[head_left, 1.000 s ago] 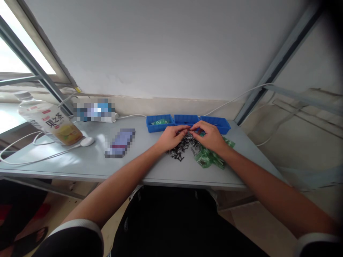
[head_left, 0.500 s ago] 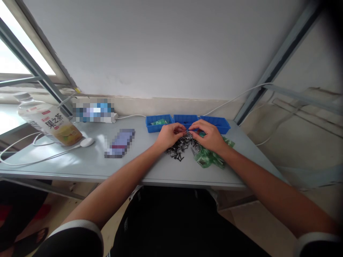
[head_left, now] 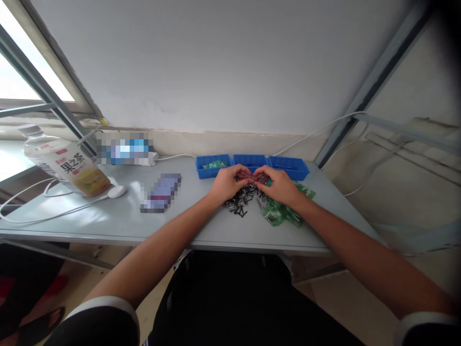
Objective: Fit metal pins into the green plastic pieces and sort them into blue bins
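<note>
My left hand (head_left: 230,182) and my right hand (head_left: 274,182) meet fingertip to fingertip over a heap of small dark metal screw-like pieces (head_left: 239,204). Both hands are closed in a pinch. Whatever sits between the fingertips is too small to make out. Under and beside my right hand lie green plastic packets (head_left: 283,211) with metal pieces showing through. Just behind the hands stand three blue trays in a row: the left tray (head_left: 206,172) holds green packets, the middle tray (head_left: 248,157) is partly hidden by my fingers, and the right tray (head_left: 300,169) holds a few thin dark pieces.
A tilted drink bottle (head_left: 68,163) stands at the left of the grey table (head_left: 194,228), beside a white round-ended cable (head_left: 117,191). A blurred phone-like object (head_left: 163,192) lies left of my arm. Metal frame posts (head_left: 345,120) flank the table; someone's sandalled foot (head_left: 46,323) shows below.
My right hand has shifted slightly left and its fingers have drawn in against those of my left hand. My left hand stays nearly still.
</note>
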{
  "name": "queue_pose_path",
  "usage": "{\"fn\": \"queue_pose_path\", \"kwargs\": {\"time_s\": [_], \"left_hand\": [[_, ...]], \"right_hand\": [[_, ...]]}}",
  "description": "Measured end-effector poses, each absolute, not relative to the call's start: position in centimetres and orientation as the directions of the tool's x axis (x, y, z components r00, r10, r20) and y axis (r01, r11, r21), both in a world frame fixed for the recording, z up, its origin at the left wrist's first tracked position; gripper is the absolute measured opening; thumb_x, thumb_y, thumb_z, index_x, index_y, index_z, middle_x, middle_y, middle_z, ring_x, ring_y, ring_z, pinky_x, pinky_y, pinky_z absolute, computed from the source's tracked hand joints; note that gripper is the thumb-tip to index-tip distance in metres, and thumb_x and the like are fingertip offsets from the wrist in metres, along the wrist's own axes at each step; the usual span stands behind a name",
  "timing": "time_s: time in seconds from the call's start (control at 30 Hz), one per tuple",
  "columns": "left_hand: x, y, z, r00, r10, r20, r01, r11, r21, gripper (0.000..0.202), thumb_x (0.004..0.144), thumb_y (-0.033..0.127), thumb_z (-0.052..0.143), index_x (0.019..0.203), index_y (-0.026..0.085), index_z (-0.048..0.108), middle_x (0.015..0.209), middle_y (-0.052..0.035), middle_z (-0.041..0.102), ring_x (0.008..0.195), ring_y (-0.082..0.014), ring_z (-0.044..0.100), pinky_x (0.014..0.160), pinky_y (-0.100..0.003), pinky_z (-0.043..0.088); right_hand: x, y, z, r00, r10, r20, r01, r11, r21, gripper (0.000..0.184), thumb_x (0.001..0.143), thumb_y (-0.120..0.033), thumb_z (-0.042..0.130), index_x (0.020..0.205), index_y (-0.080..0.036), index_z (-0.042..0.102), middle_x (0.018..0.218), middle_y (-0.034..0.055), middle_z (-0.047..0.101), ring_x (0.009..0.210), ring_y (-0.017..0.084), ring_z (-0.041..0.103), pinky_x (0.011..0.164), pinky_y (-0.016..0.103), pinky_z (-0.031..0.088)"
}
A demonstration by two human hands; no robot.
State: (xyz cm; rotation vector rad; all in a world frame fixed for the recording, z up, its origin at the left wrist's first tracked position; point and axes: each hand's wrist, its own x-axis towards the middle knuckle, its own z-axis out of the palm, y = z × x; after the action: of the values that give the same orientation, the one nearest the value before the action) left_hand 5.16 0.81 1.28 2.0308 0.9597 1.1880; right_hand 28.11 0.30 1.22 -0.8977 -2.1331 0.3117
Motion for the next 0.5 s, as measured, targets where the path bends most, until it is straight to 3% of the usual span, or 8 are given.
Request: {"fn": "queue_pose_path", "kwargs": {"time_s": [0.13,0.23,0.5], "left_hand": [[5.2,0.7,1.4,0.369,0.823,0.431,0.235,-0.532,0.813,0.024,0.087,0.033,0.082,0.103,0.017,0.074,0.097,-0.0061,0.082,0.092,-0.0201,0.078,0.087,-0.032,0.061],[5.3,0.7,1.6,0.363,0.823,0.438,0.205,-0.529,0.824,0.040,0.085,0.041,0.085,0.114,0.017,0.072,0.107,-0.0094,0.081,0.093,-0.0208,0.078,0.086,-0.032,0.062],[5.2,0.3,1.8,0.426,0.793,0.436,0.354,-0.589,0.726,0.046,0.099,0.045,0.067,0.138,0.021,0.069,0.100,-0.0045,0.082,0.078,-0.0165,0.073,0.079,-0.029,0.058]], "right_hand": [[27.8,0.1,0.9,-0.420,0.732,0.536,0.460,0.681,-0.570,0.028,0.086,-0.020,0.071,0.112,-0.025,0.061,0.102,0.0037,0.076,0.078,0.020,0.073,0.073,0.033,0.061],[27.7,0.0,1.2,-0.391,0.730,0.561,0.417,0.684,-0.599,0.038,0.086,-0.017,0.068,0.122,-0.025,0.058,0.099,0.0031,0.073,0.079,0.019,0.072,0.076,0.034,0.061],[28.2,0.1,2.1,-0.312,0.649,0.694,0.481,0.738,-0.474,0.045,0.085,-0.011,0.062,0.128,-0.025,0.066,0.093,0.0020,0.069,0.079,0.020,0.066,0.079,0.035,0.059]]}}
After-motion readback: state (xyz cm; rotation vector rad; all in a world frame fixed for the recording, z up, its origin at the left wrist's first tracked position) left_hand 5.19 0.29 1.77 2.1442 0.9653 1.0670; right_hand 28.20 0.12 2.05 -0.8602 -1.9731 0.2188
